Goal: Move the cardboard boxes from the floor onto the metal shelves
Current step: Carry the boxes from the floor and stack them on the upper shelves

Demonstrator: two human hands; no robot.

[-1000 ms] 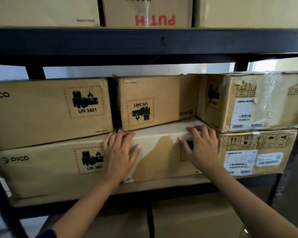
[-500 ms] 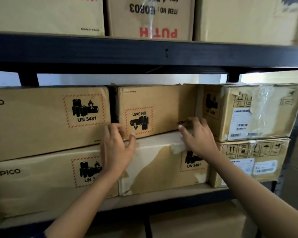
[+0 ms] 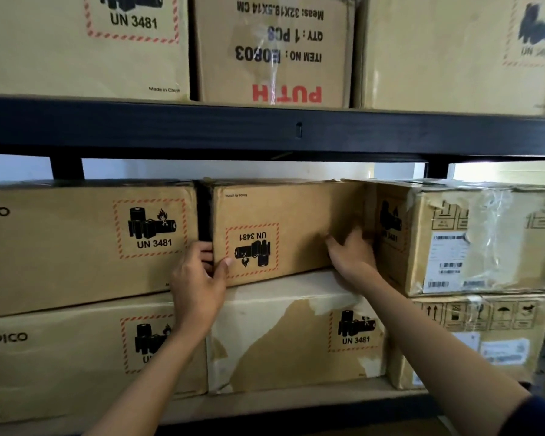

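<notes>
Both hands are on the middle box point(image 3: 296, 228), the one whose UN 3481 label is printed upside down. It sits on the middle shelf level, on top of a torn box point(image 3: 296, 338), with a left box point(image 3: 76, 243) on one side and a taped box point(image 3: 472, 237) on the other.

The left hand point(image 3: 199, 284) grips the middle box at its lower left corner: the thumb lies across the front face just beside the label, and the fingers point(image 3: 205, 251) reach into the dark gap between this box and the left box. The right hand point(image 3: 353, 256) is at the lower right end of the same box, with its fingers pushed into the seam against the taped box. That hand is blurred, and it cannot be told whether its fingers curl round the box edge or only press on it.

Below the left box lies a PICO box point(image 3: 60, 357), and below the taped one a labelled box point(image 3: 485, 335). A black shelf beam point(image 3: 265, 130) crosses above, carrying three more boxes, the centre one marked PUTH point(image 3: 274, 51) upside down.
</notes>
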